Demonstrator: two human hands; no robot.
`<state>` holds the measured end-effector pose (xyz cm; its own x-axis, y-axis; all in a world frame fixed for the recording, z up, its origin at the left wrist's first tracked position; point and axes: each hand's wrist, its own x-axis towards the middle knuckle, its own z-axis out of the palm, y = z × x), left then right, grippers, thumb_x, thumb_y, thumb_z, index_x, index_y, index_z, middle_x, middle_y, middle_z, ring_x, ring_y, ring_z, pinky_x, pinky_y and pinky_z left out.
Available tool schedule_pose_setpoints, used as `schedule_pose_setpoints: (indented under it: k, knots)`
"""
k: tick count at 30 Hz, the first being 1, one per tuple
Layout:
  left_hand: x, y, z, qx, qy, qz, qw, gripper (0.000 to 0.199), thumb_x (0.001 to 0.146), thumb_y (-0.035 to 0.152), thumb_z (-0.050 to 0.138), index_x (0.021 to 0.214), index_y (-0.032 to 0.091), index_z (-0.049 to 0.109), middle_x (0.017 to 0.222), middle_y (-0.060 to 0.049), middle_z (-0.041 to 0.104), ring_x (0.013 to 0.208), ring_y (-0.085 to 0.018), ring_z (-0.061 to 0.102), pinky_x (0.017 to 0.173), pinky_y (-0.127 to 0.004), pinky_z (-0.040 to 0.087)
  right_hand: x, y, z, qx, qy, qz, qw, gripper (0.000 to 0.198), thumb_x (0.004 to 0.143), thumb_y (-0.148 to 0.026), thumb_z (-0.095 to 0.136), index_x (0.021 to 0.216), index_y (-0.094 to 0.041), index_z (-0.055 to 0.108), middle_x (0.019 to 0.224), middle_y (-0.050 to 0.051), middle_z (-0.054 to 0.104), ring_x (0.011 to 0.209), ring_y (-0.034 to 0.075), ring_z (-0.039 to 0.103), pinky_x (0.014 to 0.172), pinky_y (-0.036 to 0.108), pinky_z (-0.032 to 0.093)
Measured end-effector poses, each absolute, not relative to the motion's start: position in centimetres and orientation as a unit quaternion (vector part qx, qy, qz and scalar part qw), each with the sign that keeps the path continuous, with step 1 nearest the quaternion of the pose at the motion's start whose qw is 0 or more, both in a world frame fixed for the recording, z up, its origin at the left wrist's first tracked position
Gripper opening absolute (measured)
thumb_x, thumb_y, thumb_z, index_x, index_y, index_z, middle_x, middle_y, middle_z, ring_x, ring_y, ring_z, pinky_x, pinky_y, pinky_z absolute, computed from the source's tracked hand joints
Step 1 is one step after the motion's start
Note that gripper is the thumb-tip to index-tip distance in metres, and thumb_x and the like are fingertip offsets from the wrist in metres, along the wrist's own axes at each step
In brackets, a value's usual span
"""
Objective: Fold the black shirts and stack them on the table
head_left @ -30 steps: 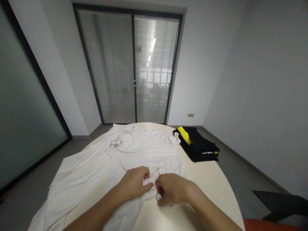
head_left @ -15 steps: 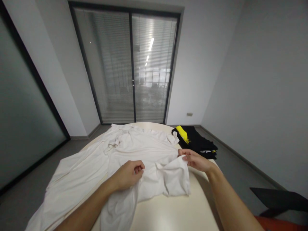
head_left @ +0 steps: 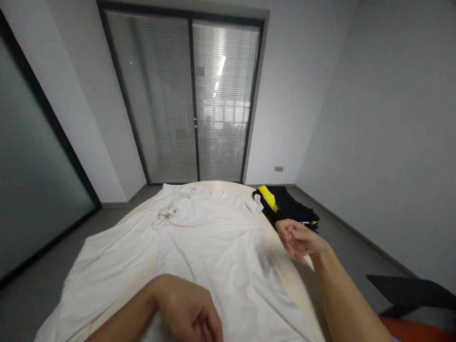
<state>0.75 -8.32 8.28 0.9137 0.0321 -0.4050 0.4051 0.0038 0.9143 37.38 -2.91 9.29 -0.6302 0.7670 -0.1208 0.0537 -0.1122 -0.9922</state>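
Note:
A white T-shirt lies spread over the table, its short sleeve at the far right and its lower part running down past the bottom of the view. Low over its near part is my left hand, closed, with curled fingers pointing down. The fingertips are at the picture's lower edge, so what they grip cannot be seen. My right hand is open beside the shirt's right edge, over the table's rim. Its fingers are loosely bent and apart, with nothing in them.
More white cloth lies along the table's left side. A stack of folded black garments, with a yellow piece on top, sits at the back right. A black and red chair stands at the lower right. Glass doors are behind.
The shirt's near part, bunched and folded before, now lies flatter and reaches down toward me. My right hand has let go of the cloth and moved right. My left hand has come nearer.

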Motion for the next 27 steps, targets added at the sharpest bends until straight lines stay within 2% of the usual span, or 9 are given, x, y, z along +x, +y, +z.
schedule_pose_setpoints:
  k: [3,5,7,9,11,13,17,22,27]
  knots:
    - [1.4,-8.6,8.4,0.756,0.17,-0.07,0.629,0.047,0.074,0.06,0.072,0.102,0.022,0.075,0.085,-0.004,0.075,0.075,-0.022,0.071,0.063,-0.031,0.057,35.6,-1.9,9.1,-0.411,-0.648,0.579,0.277,0.049,0.075,-0.064,0.066,0.077,-0.02,0.046,0.064,-0.001,0.06,0.038,0.006,0.046,0.038,0.018,0.028]
    - [1.8,-8.5,8.7,0.818,0.2,0.02,0.539,0.042,0.083,0.054,0.066,0.112,0.024,0.073,0.105,-0.006,0.075,0.095,-0.023,0.07,0.083,-0.034,0.056,34.4,-0.9,8.4,-0.479,-0.68,0.48,0.278,0.041,0.081,-0.057,0.063,0.083,-0.017,0.053,0.065,-0.002,0.058,0.045,0.007,0.048,0.045,0.019,0.034]
    - [2.1,-8.2,8.8,0.87,0.231,0.092,0.426,0.049,0.083,0.052,0.067,0.124,0.027,0.067,0.133,-0.008,0.063,0.125,-0.027,0.056,0.107,-0.043,0.043,33.7,-0.1,7.1,-0.544,-0.709,0.354,0.277,0.036,0.083,-0.052,0.062,0.087,-0.016,0.058,0.067,-0.002,0.058,0.053,0.009,0.05,0.053,0.022,0.039]
    - [2.3,-8.1,8.3,0.9,0.254,0.086,0.343,0.073,0.075,0.058,0.074,0.139,0.028,0.055,0.156,-0.011,0.039,0.146,-0.036,0.028,0.119,-0.056,0.019,33.4,0.6,5.8,-0.58,-0.731,0.254,0.254,0.032,0.084,-0.046,0.062,0.093,-0.015,0.062,0.072,0.0,0.061,0.061,0.012,0.053,0.061,0.024,0.041]
    - [2.6,-8.2,7.5,0.912,0.266,0.028,0.311,0.099,0.066,0.065,0.078,0.15,0.027,0.041,0.164,-0.013,0.015,0.149,-0.043,0.004,0.117,-0.066,0.005,33.3,1.1,4.7,-0.59,-0.751,0.2,0.22,0.029,0.085,-0.038,0.062,0.103,-0.015,0.064,0.079,0.002,0.064,0.068,0.014,0.056,0.068,0.026,0.042]
    - [2.8,-8.4,6.5,0.916,0.261,-0.006,0.305,0.109,0.063,0.067,0.078,0.153,0.027,0.034,0.164,-0.016,0.006,0.147,-0.046,-0.004,0.114,-0.071,0.001,33.1,1.5,4.0,-0.594,-0.762,0.168,0.195,0.026,0.087,-0.028,0.06,0.109,-0.016,0.065,0.087,0.004,0.066,0.076,0.015,0.059,0.073,0.026,0.043]
    - [3.4,-9.2,5.3,0.928,0.24,0.003,0.285,0.111,0.061,0.068,0.079,0.154,0.029,0.031,0.165,-0.015,0.004,0.146,-0.048,-0.006,0.112,-0.073,-0.001,32.3,2.0,3.7,-0.631,-0.753,0.104,0.155,0.025,0.093,-0.014,0.045,0.11,-0.016,0.063,0.103,0.009,0.065,0.086,0.015,0.062,0.08,0.025,0.042]
    - [3.9,-9.9,4.9,0.935,0.225,0.021,0.272,0.103,0.07,0.068,0.073,0.155,0.029,0.029,0.165,-0.014,0.004,0.146,-0.046,-0.006,0.113,-0.072,-0.001,30.4,1.9,5.3,-0.707,-0.707,0.002,0.007,0.031,0.097,-0.014,0.039,0.121,-0.015,0.058,0.119,0.018,0.062,0.098,0.024,0.066,0.08,0.032,0.046]
    - [4.8,-10.5,4.8,0.933,0.244,0.026,0.264,0.101,0.076,0.071,0.064,0.157,0.027,0.022,0.164,-0.014,0.004,0.147,-0.045,-0.007,0.113,-0.072,-0.003,27.7,3.7,7.5,-0.749,-0.662,-0.004,-0.029,0.027,0.091,-0.015,0.05,0.113,-0.01,0.064,0.109,0.024,0.068,0.102,0.034,0.067,0.081,0.041,0.049]
